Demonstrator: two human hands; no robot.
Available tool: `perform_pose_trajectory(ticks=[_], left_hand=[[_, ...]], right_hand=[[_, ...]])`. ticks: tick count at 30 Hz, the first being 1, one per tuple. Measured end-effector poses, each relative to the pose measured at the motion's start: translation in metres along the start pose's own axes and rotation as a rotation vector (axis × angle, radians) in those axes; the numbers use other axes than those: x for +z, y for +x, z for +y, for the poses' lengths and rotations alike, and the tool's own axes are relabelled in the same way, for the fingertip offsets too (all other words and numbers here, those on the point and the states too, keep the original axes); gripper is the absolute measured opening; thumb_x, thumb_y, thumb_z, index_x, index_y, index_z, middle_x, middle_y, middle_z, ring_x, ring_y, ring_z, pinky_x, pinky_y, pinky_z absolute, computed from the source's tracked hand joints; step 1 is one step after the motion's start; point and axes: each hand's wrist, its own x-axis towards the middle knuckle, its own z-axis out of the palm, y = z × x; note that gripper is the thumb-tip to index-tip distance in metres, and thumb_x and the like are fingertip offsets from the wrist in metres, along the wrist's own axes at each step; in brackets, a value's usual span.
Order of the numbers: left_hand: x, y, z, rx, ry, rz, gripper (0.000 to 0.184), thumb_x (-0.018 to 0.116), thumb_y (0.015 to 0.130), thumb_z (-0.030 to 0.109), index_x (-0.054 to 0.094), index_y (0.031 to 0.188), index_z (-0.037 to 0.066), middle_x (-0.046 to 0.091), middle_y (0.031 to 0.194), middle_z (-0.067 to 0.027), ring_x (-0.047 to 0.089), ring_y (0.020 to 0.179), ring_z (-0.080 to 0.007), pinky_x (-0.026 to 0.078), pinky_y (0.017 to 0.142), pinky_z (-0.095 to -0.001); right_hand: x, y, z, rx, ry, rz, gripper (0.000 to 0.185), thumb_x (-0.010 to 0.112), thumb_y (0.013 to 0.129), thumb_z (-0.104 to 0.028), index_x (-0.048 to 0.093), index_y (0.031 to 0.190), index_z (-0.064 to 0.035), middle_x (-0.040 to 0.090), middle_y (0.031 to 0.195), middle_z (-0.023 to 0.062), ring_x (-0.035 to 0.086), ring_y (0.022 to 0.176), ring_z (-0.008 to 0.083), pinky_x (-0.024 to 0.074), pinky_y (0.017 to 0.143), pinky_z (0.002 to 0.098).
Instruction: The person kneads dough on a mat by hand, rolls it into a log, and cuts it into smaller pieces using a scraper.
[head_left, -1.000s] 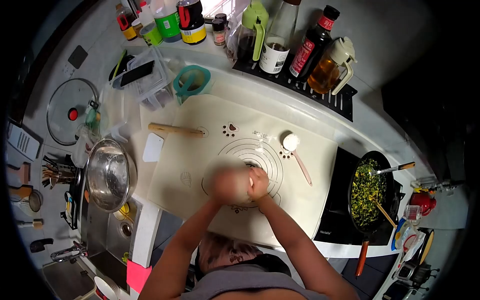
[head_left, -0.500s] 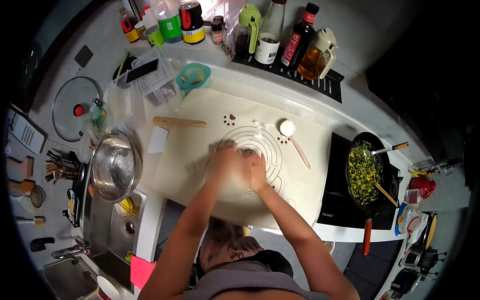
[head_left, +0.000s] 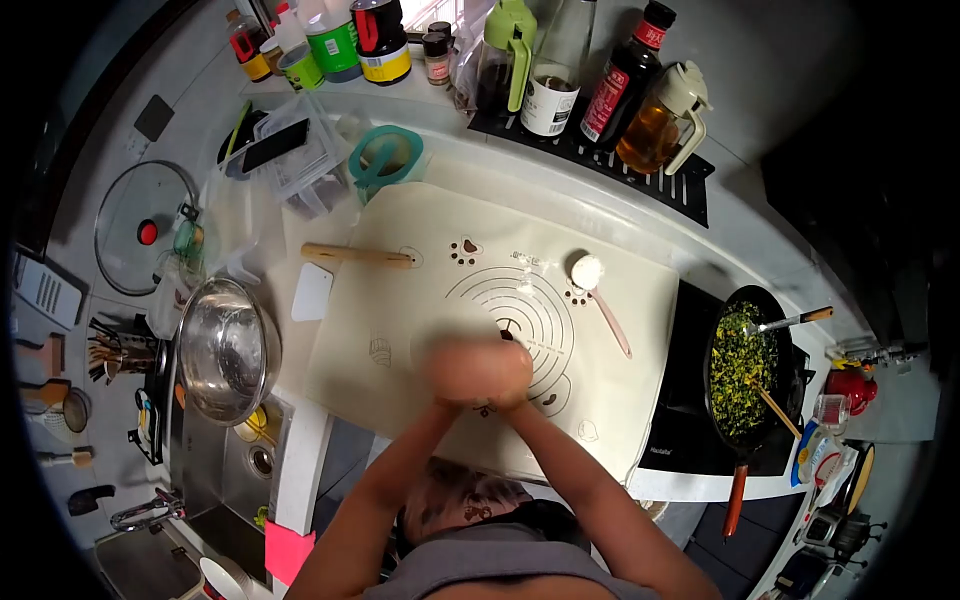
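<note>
My left hand (head_left: 452, 372) and my right hand (head_left: 512, 370) are close together, low over the cream baking mat (head_left: 350, 370) with its printed circles. Motion smears the left hand most, and the fingers of both are unclear. Whatever lies beneath them is hidden. To the right of the circles, a pink-handled scoop (head_left: 612, 325) holds white powder that looks like flour. A wooden rolling pin (head_left: 357, 256) lies across the mat's upper left edge, with a white dough scraper (head_left: 313, 292) below it.
At left stand a steel bowl (head_left: 228, 350) and the sink (head_left: 262, 462). A pan (head_left: 742, 365) of chopped green and yellow food sits on the black cooktop (head_left: 690, 350) at right. Bottles (head_left: 620, 85) line the back ledge, near a teal container (head_left: 385, 158).
Both hands have come closer together and slightly nearer my body. A pale patch beside them earlier is now out of sight. The whole view has shifted slightly.
</note>
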Motion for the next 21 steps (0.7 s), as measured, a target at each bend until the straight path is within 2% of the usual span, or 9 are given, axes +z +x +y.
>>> perform_pose_trajectory(ticks=[2, 3, 8, 11, 14, 15, 18, 19, 21], left_hand=[[0.010, 0.001, -0.016, -0.068, -0.023, -0.077, 0.038, 0.052, 0.084, 0.041, 0.066, 0.101, 0.010, 0.066, 0.100, -0.0063, 0.060, 0.091, -0.0266, 0.041, 0.086, -0.0384], [0.012, 0.011, -0.018, -0.139, -0.008, -0.140, 0.038, 0.050, 0.085, 0.041, 0.066, 0.101, 0.010, 0.066, 0.100, -0.0069, 0.060, 0.092, -0.0273, 0.041, 0.086, -0.0389], [0.015, 0.088, -0.010, -0.868, 0.292, -0.709, 0.039, 0.041, 0.090, 0.034, 0.068, 0.097, 0.007, 0.066, 0.102, -0.0160, 0.062, 0.093, -0.0351, 0.047, 0.078, -0.0454], [0.029, 0.085, -0.033, -0.757, 0.318, -0.631, 0.028, 0.053, 0.086, 0.030, 0.070, 0.083, 0.007, 0.067, 0.084, -0.0147, 0.062, 0.077, -0.0312, 0.048, 0.069, -0.0414], [0.046, 0.079, -0.094, -0.890, -0.208, -0.880, 0.037, 0.054, 0.084, 0.037, 0.071, 0.086, 0.004, 0.069, 0.090, -0.0171, 0.065, 0.084, -0.0313, 0.048, 0.071, -0.0390], [0.058, 0.053, -0.126, -1.168, -0.673, -0.775, 0.041, 0.053, 0.085, 0.042, 0.071, 0.091, 0.005, 0.068, 0.092, -0.0182, 0.065, 0.088, -0.0302, 0.047, 0.077, -0.0398], [-0.004, 0.072, -0.005, -0.839, 0.150, -0.724, 0.037, 0.052, 0.085, 0.038, 0.070, 0.091, 0.006, 0.068, 0.090, -0.0166, 0.064, 0.082, -0.0306, 0.045, 0.075, -0.0416], [-0.011, 0.061, 0.017, -0.655, 0.432, -0.761, 0.030, 0.053, 0.083, 0.033, 0.070, 0.090, 0.009, 0.068, 0.087, -0.0114, 0.062, 0.078, -0.0284, 0.043, 0.075, -0.0417], [-0.023, 0.029, 0.039, -0.458, 0.338, -0.422, 0.027, 0.052, 0.083, 0.031, 0.070, 0.088, 0.012, 0.069, 0.091, -0.0060, 0.061, 0.085, -0.0258, 0.042, 0.081, -0.0398]], right_hand=[[0.004, 0.014, 0.008, 0.095, -0.039, -0.110, 0.042, 0.064, 0.072, -0.044, 0.065, 0.099, -0.0117, 0.063, 0.102, 0.0092, 0.057, 0.095, 0.0308, 0.0435, 0.086, 0.0432], [0.002, 0.024, 0.008, 0.144, -0.201, -0.311, 0.029, 0.061, 0.077, -0.031, 0.063, 0.096, -0.0094, 0.063, 0.096, 0.0081, 0.057, 0.093, 0.0289, 0.0449, 0.082, 0.0415], [0.003, 0.082, 0.007, 0.427, -0.141, -0.366, 0.032, 0.051, 0.083, -0.036, 0.069, 0.084, -0.0089, 0.067, 0.080, 0.0117, 0.063, 0.075, 0.0329, 0.0489, 0.070, 0.0450], [0.002, 0.104, -0.003, 0.571, -0.150, -0.403, 0.040, 0.043, 0.087, -0.036, 0.070, 0.080, -0.0073, 0.068, 0.077, 0.0156, 0.064, 0.072, 0.0356, 0.0500, 0.069, 0.0459], [-0.006, 0.090, -0.015, 0.346, -0.223, -0.306, 0.027, 0.050, 0.086, -0.026, 0.067, 0.090, -0.0061, 0.066, 0.082, 0.0151, 0.062, 0.079, 0.0360, 0.0489, 0.076, 0.0441], [-0.009, 0.075, -0.021, 0.221, -0.255, -0.252, 0.024, 0.053, 0.085, -0.023, 0.066, 0.095, -0.0053, 0.065, 0.084, 0.0152, 0.061, 0.081, 0.0363, 0.0483, 0.078, 0.0434], [-0.043, 0.040, -0.060, -0.021, -0.114, 0.016, 0.024, 0.054, 0.084, -0.018, 0.058, 0.101, -0.0009, 0.059, 0.095, 0.0161, 0.054, 0.092, 0.0367, 0.0427, 0.087, 0.0414], [-0.046, 0.022, -0.057, 0.030, -0.036, -0.072, 0.028, 0.055, 0.083, -0.017, 0.053, 0.105, 0.0004, 0.054, 0.104, 0.0176, 0.048, 0.099, 0.0357, 0.0371, 0.092, 0.0433], [-0.059, 0.011, -0.062, 0.259, 0.127, -0.126, 0.030, 0.056, 0.083, -0.018, 0.053, 0.106, 0.0010, 0.055, 0.105, 0.0182, 0.048, 0.101, 0.0359, 0.0366, 0.092, 0.0473]])
